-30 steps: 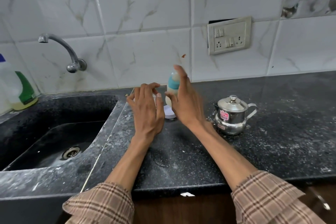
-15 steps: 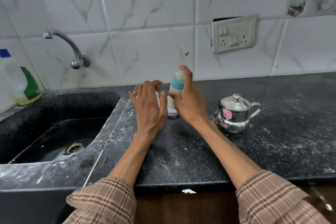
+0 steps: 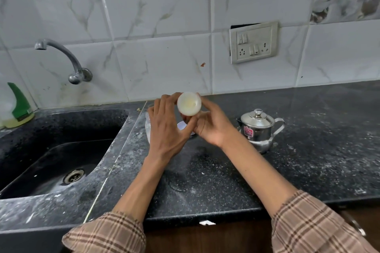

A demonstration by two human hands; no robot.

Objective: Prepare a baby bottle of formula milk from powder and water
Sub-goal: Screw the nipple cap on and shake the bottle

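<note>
Both hands grip tilted bottle (image 3: 189,105), counter (image 3: 308,160)

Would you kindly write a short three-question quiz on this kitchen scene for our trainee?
1. True or false: the bottle stands upright on the counter.
2. Which hands hold the bottle? A) left only B) right only C) both
3. Fill in: the steel kettle stands to the ____ of the hands.

Key: 1. False; it is held tipped above the counter, its round base facing the camera. 2. C. 3. Right.
</note>
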